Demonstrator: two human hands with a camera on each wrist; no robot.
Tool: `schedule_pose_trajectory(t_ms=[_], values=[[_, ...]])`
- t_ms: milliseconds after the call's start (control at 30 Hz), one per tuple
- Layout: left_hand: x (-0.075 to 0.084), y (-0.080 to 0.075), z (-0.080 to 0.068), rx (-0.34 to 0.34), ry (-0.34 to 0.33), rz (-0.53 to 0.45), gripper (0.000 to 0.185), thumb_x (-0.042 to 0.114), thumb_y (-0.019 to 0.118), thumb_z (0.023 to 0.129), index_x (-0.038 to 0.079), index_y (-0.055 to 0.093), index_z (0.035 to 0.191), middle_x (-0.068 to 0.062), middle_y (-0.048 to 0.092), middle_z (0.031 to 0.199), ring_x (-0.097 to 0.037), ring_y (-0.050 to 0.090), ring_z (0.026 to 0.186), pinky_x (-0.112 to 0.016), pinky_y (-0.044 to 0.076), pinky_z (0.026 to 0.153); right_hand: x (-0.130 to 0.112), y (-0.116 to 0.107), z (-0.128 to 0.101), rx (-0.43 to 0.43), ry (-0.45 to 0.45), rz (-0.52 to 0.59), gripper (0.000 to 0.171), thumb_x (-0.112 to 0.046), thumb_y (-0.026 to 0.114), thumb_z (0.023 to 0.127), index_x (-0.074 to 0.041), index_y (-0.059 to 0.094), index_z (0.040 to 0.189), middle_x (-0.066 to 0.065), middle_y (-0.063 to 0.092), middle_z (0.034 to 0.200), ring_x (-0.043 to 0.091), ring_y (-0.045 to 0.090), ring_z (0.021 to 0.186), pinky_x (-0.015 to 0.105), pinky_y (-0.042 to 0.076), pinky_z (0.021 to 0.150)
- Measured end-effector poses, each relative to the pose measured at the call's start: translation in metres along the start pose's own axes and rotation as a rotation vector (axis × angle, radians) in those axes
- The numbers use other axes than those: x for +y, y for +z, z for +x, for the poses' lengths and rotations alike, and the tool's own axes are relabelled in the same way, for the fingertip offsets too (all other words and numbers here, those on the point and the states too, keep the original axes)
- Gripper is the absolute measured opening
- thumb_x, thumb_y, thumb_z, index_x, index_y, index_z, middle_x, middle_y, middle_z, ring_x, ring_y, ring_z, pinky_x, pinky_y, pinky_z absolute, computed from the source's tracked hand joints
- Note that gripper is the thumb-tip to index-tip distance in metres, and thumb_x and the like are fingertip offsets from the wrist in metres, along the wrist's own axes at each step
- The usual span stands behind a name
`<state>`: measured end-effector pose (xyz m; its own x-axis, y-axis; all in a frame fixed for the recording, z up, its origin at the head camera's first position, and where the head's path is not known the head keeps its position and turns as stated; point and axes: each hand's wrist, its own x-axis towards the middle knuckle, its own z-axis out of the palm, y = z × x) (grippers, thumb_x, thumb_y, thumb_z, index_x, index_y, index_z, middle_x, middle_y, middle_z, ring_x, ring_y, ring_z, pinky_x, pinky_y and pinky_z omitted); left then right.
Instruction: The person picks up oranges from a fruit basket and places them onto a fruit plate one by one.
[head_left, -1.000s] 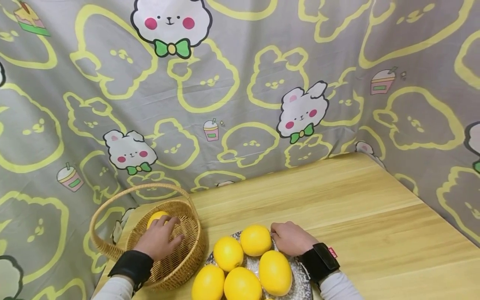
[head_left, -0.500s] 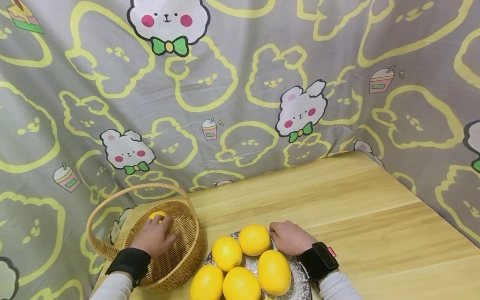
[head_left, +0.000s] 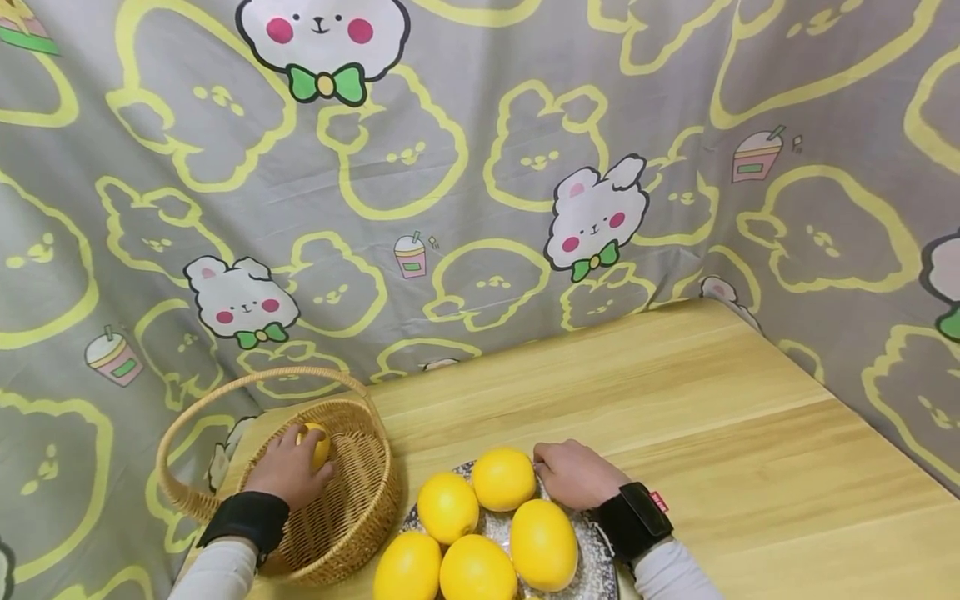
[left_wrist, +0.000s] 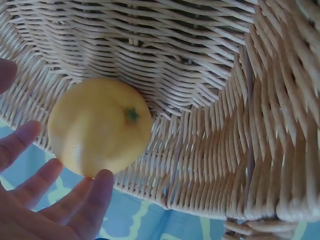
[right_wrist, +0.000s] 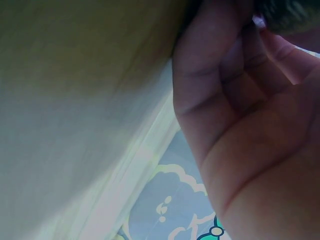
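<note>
A yellow-orange fruit, seemingly an orange point(left_wrist: 100, 125), with a green star-shaped stem mark, lies against the wall of a wicker basket point(head_left: 352, 533). My left hand point(head_left: 288, 472) is inside the basket beside this orange. In the left wrist view its fingers are spread along the fruit's near side; fingertips point(left_wrist: 102, 180) meet or overlap its edge, and whether they press it I cannot tell. My right hand point(head_left: 577, 475) grips the far right rim of a speckled plate point(head_left: 600, 550), fingers curled under it. Several similar oranges point(head_left: 478, 567) sit on the plate, partly cut off by the frame.
The basket's tall arched handle point(head_left: 262, 375) rises over its far left side. The wooden table point(head_left: 637, 392) extends behind and right of the plate. A grey cartoon-print cloth point(head_left: 465, 183) hangs along the table's back and sides.
My left hand has shifted slightly left and back from over the orange, exposing more of its right side. The right hand keeps its place at the plate rim. The head view has turned slightly.
</note>
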<state>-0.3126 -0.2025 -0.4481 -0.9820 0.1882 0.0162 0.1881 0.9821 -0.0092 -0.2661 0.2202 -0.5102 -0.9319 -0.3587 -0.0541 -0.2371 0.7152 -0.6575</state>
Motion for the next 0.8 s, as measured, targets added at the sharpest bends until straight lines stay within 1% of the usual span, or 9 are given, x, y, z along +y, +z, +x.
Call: schedule_pose_trajectory(t_ms=[100, 300, 467, 567, 700, 800], values=[[0.0, 0.001, 0.002, -0.01, -0.011, 0.017, 0.05, 0.029, 0.071, 0.095, 0.001, 0.059, 0.135, -0.035, 0.048, 0.141, -0.063, 0.051, 0.121, -0.07, 0.05, 0.092, 0.0, 0.0, 0.0, -0.005, 0.001, -0.004, 0.018, -0.013, 0.05, 0.107, -0.014, 0.068, 0.104, -0.002, 0.059, 0.076, 0.014, 0.049, 0.061, 0.03, 0.039, 0.061], [0.0, 0.005, 0.003, -0.011, -0.01, 0.037, 0.048, 0.03, 0.07, 0.095, 0.004, 0.06, 0.134, -0.036, 0.046, 0.143, -0.065, 0.049, 0.123, -0.072, 0.049, 0.093, -0.001, -0.001, -0.001, -0.016, 0.004, 0.003, 0.019, -0.012, 0.049, 0.107, -0.013, 0.068, 0.107, -0.001, 0.061, 0.078, 0.014, 0.049, 0.061, 0.03, 0.038, 0.06], [0.001, 0.005, 0.004, -0.031, -0.029, 0.027, 0.05, 0.029, 0.069, 0.096, 0.004, 0.059, 0.137, -0.037, 0.042, 0.148, -0.066, 0.045, 0.128, -0.073, 0.047, 0.097, -0.002, -0.001, -0.001, -0.025, 0.011, 0.017, 0.02, -0.012, 0.049, 0.107, -0.011, 0.069, 0.11, -0.001, 0.063, 0.082, 0.015, 0.049, 0.061, 0.031, 0.039, 0.06], [-0.001, 0.008, 0.005, -0.033, -0.039, 0.01, 0.052, 0.029, 0.069, 0.096, 0.005, 0.057, 0.14, -0.038, 0.039, 0.151, -0.067, 0.041, 0.133, -0.075, 0.046, 0.098, -0.002, 0.0, -0.001, -0.037, 0.014, 0.021, 0.021, -0.012, 0.048, 0.107, -0.011, 0.069, 0.112, -0.001, 0.063, 0.083, 0.014, 0.048, 0.06, 0.03, 0.039, 0.06], [-0.006, 0.017, 0.005, -0.002, -0.037, -0.021, 0.055, 0.028, 0.07, 0.094, 0.006, 0.056, 0.143, -0.038, 0.036, 0.153, -0.069, 0.035, 0.136, -0.078, 0.046, 0.095, -0.003, 0.0, -0.001, -0.034, 0.009, 0.015, 0.021, -0.012, 0.048, 0.107, -0.011, 0.069, 0.111, -0.001, 0.063, 0.083, 0.014, 0.048, 0.061, 0.03, 0.039, 0.061], [-0.007, 0.021, 0.007, 0.01, -0.039, -0.026, 0.058, 0.028, 0.07, 0.094, 0.005, 0.054, 0.145, -0.039, 0.034, 0.153, -0.071, 0.032, 0.137, -0.079, 0.046, 0.094, -0.002, -0.001, -0.001, -0.033, 0.007, 0.013, 0.02, -0.012, 0.048, 0.107, -0.011, 0.068, 0.109, -0.001, 0.063, 0.082, 0.014, 0.049, 0.061, 0.03, 0.04, 0.061]])
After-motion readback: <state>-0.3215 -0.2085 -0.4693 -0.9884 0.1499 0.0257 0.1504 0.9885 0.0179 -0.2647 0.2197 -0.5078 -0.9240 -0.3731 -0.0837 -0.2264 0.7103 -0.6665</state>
